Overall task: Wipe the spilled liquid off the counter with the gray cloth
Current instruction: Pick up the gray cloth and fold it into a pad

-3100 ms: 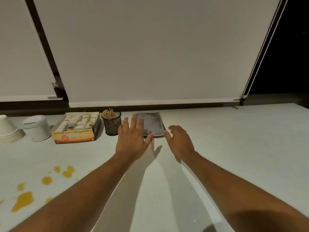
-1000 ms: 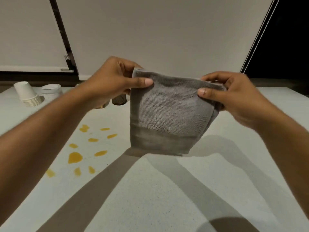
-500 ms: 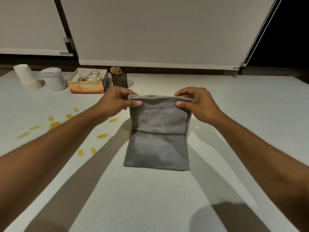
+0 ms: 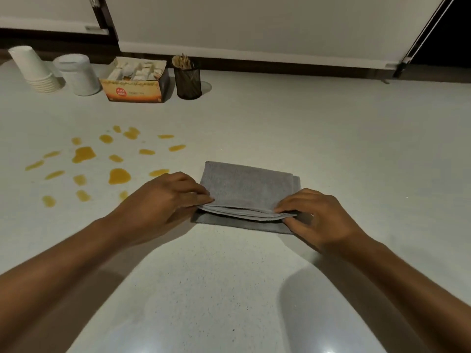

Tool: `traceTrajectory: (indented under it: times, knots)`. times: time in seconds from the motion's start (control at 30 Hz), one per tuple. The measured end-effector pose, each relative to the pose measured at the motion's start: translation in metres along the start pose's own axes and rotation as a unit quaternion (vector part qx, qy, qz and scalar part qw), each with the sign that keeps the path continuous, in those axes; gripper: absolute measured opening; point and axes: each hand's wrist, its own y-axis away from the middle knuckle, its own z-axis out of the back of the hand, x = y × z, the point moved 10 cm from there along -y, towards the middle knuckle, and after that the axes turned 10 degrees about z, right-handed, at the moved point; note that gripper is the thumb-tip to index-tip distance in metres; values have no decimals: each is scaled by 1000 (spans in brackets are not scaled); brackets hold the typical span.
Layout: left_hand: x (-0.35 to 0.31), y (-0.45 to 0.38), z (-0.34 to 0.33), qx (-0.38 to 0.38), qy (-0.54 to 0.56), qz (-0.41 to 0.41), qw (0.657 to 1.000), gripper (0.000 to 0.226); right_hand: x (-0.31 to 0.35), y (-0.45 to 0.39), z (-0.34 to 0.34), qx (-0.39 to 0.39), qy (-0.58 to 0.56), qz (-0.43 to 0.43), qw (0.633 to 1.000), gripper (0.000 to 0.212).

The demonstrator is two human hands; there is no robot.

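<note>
The gray cloth (image 4: 246, 186) lies folded on the white counter (image 4: 331, 149), in the middle of the view. My left hand (image 4: 163, 197) pinches the near left corner of its top layer. My right hand (image 4: 314, 215) pinches the near right corner. The top layer is folded toward me over the lower one, whose near edge still shows. Several orange drops and puddles of spilled liquid (image 4: 118, 175) are spread over the counter to the left of the cloth, the nearest just beyond my left hand.
Along the back left stand a stack of white paper cups (image 4: 33, 70), a white lidded jar (image 4: 76, 73), an open box of sachets (image 4: 136, 80) and a black mesh holder of sticks (image 4: 187, 77). White roller blinds hang behind the counter.
I took the cloth from the back of the counter, held it up open, then laid it down and folded its upper half toward me. My view has tilted down.
</note>
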Motion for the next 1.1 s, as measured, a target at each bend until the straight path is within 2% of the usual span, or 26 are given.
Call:
traceTrajectory:
  times: [0.2,0.33,0.4,0.47,0.57,0.7,0.8,0.87,0.9,0.93,1.03,1.1]
  knots:
    - [-4,12,-12,63,-17,2,998,42,20,-9,-11,106,45,21,993,23]
    - [-12,15,-10,46,-25,7,999,45,28,-14,-19,158,144,42,976,49]
    - [-14,13,-12,25,-44,5,999,39,34,-17,-26,159,186,71,967,45]
    - [-17,7,-13,4,-70,-3,998,34,33,-23,-29,159,190,61,967,33]
    - [-21,-4,-3,-24,-49,12,998,32,30,-38,-15,147,117,7,982,28]
    - [-7,-34,40,-49,115,119,985,33,30,-52,-8,203,-44,-70,976,36]
    - [-7,-62,62,-27,186,118,975,32,49,-73,-11,190,-55,-54,979,63]
    - [-5,-76,71,10,195,125,973,34,55,-85,-20,181,-85,-62,978,81]
    - [-3,-80,74,27,189,130,973,34,56,-91,-26,181,-114,-71,974,83]
    - [1,-84,76,45,179,133,974,34,54,-96,-30,182,-140,-77,970,78]
    - [12,-91,80,89,158,141,973,36,48,-109,-36,180,-175,-106,962,33]
    - [25,-91,84,89,151,153,973,32,46,-113,-38,169,-212,-148,951,21]
